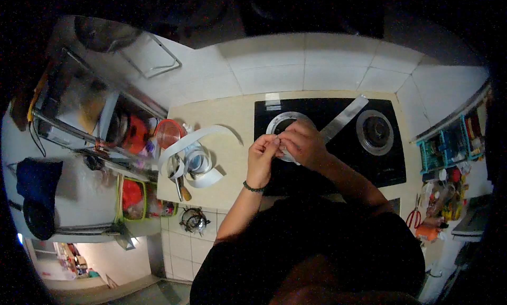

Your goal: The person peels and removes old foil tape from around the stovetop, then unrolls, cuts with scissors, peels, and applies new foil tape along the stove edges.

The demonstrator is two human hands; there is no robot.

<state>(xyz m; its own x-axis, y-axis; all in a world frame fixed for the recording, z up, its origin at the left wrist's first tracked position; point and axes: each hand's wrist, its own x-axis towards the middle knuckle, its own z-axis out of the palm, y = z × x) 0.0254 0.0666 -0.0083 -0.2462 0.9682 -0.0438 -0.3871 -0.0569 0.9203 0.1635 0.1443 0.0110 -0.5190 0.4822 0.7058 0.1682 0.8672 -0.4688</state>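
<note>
Over the left burner of the black cooktop [338, 173], my left hand [263, 156] and my right hand [303, 144] meet with fingertips pinched together. A flat silvery strip of tape [344, 117] runs from behind my right hand toward the cooktop's back right. Its near end appears to be between my fingertips, though the fingers mostly cover it. A dark bead bracelet [254, 187] circles my left wrist. On the counter to the left lies a roll of tape [197, 161], with a long pale strip [203, 133] curling around it.
The right burner [375, 132] is bare. A red-rimmed strainer or bowl [169, 133] stands by the left rack. A brush [185, 193] lies near the counter's front edge. Red-handled scissors [414, 216] and a teal basket [435, 153] are at the right. A burner grate [194, 220] shows below the counter.
</note>
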